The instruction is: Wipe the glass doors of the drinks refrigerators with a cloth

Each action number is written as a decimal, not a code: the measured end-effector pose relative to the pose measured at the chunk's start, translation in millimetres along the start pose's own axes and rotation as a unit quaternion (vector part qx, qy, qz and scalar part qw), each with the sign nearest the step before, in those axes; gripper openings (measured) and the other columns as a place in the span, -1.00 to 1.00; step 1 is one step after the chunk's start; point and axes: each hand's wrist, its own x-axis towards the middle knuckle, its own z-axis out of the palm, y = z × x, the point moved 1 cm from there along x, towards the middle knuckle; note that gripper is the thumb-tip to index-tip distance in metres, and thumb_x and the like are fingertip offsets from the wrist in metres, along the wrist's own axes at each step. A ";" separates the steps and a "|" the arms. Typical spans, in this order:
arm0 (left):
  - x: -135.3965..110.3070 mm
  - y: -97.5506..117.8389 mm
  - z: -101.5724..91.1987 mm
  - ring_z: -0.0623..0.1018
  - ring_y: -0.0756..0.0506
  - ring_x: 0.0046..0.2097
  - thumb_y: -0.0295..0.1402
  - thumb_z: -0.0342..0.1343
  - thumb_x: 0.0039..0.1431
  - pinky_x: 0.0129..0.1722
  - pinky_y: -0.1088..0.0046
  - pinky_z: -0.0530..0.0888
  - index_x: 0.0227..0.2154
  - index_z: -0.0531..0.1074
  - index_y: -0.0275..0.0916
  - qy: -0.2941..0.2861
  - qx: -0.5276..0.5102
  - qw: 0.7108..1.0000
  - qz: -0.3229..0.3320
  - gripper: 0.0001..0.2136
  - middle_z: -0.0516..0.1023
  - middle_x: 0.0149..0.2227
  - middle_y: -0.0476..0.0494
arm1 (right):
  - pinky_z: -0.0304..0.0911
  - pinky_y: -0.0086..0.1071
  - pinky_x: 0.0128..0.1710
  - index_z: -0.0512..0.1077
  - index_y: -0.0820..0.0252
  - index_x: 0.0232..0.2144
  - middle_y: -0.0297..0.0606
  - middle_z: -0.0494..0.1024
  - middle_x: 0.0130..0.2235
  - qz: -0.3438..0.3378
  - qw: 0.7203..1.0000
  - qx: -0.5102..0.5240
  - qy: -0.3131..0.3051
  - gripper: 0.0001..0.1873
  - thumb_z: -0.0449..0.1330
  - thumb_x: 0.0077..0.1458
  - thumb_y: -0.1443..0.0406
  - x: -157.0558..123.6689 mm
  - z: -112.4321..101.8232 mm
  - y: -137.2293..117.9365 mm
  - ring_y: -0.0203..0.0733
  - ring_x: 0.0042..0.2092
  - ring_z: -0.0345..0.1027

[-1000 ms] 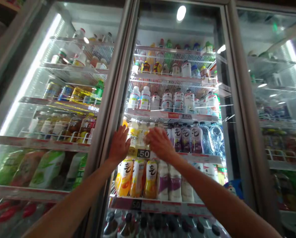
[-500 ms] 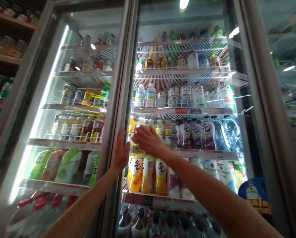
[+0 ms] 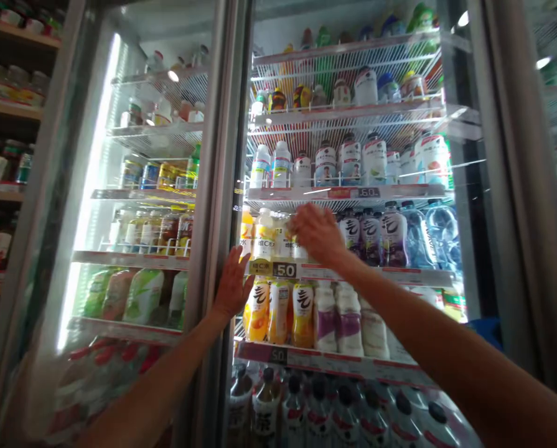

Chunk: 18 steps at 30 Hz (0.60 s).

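Holding my left grip [image 3: 234, 283] raised with its back to me, I have the fingers straight and the thumb spread, nothing clamped between them. It overlaps the right edge of the tall grey metal door frame [image 3: 223, 155]; whether skin meets metal, I cannot tell. Higher and to its right, my right grip [image 3: 318, 236] is blurred, the fingertips partly hidden, so I cannot tell whether it is closed on anything.

Beyond it runs a lit shelf with a pale front edge [image 3: 390, 275], a black price tag reading 5.0 [image 3: 285, 270] near that edge's left end. Upright clear bottles with white-and-yellow labels [image 3: 264, 239] stand behind the tag, toward the shelf's left end, just left of my right fingers. Purple bottles with white labels [image 3: 394, 233] stand right of the hand, and large clear blue water bottles [image 3: 441, 233] fill the right end.

On the shelf below, yellow-orange bottles with black lettering [image 3: 258, 311] occupy the left end. On the shelf above, white-capped bottles with pale labels [image 3: 280, 163] stand near the left end.
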 end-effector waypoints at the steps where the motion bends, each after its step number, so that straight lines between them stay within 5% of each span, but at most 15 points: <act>1: -0.6 0.9 0.2 -0.04 -0.20 0.31 -0.33 -0.12 0.23 0.21 0.05 0.14 0.18 0.01 -0.22 -0.009 0.017 1.000 0.009 -0.54 0.04 0.26 -0.33 | -0.21 0.12 0.22 0.20 0.15 0.11 -0.19 0.14 0.24 0.074 0.997 -0.005 0.026 -0.55 0.00 0.15 0.28 12.4 -7.2 21.5 0.02 0.29 -0.20; 3: -1.7 2.0 0.6 -0.08 -0.21 0.32 -0.32 -0.12 0.23 0.20 0.03 0.14 0.18 0.01 -0.23 -0.022 0.039 0.999 0.013 -0.54 0.02 0.27 -0.34 | -0.23 0.12 0.23 0.18 0.19 0.12 -0.18 0.11 0.25 0.109 0.993 -0.006 0.051 -0.53 -0.01 0.14 0.29 11.4 -11.2 39.1 0.03 0.30 -0.24; 8: -3.5 3.3 2.7 -0.08 -0.21 0.32 -0.30 -0.11 0.22 0.21 0.05 0.13 0.18 0.04 -0.24 -0.035 0.057 0.998 -0.004 -0.53 0.02 0.27 -0.33 | -0.17 -0.04 0.24 0.23 0.07 0.09 -0.30 0.21 0.21 -0.103 0.995 0.019 0.005 -0.55 0.03 0.11 0.32 -89.3 14.9 -21.1 -0.07 0.29 -0.20; 10: -3.2 3.1 2.9 -0.07 -0.21 0.32 -0.29 -0.09 0.21 0.21 0.06 0.12 0.18 0.05 -0.24 -0.023 0.050 0.998 0.001 -0.52 0.02 0.27 -0.32 | -0.16 -0.09 0.24 0.24 0.05 0.07 -0.32 0.23 0.19 -0.145 0.989 0.032 -0.010 -0.56 0.04 0.11 0.30 -99.9 16.3 -29.8 -0.11 0.28 -0.15; 15: -1.3 -2.5 3.6 -0.03 -0.21 0.31 -0.27 -0.06 0.19 0.22 0.08 0.10 0.18 0.06 -0.20 -0.013 0.029 0.999 -0.004 -0.51 0.02 0.27 -0.27 | -0.21 0.06 0.23 0.20 0.13 0.12 -0.22 0.13 0.24 0.112 0.992 -0.004 0.049 -0.54 -0.02 0.15 0.28 -34.2 -3.3 19.7 0.01 0.30 -0.22; 18: -0.3 7.4 7.2 -0.03 -0.21 0.31 -0.26 -0.08 0.21 0.22 0.07 0.09 0.18 0.06 -0.21 -0.006 0.035 0.999 -0.031 -0.52 0.04 0.27 -0.28 | -0.21 0.06 0.22 0.19 0.16 0.13 -0.19 0.11 0.25 0.092 0.995 -0.012 0.040 -0.52 0.00 0.14 0.29 -53.2 0.1 9.7 0.05 0.30 -0.26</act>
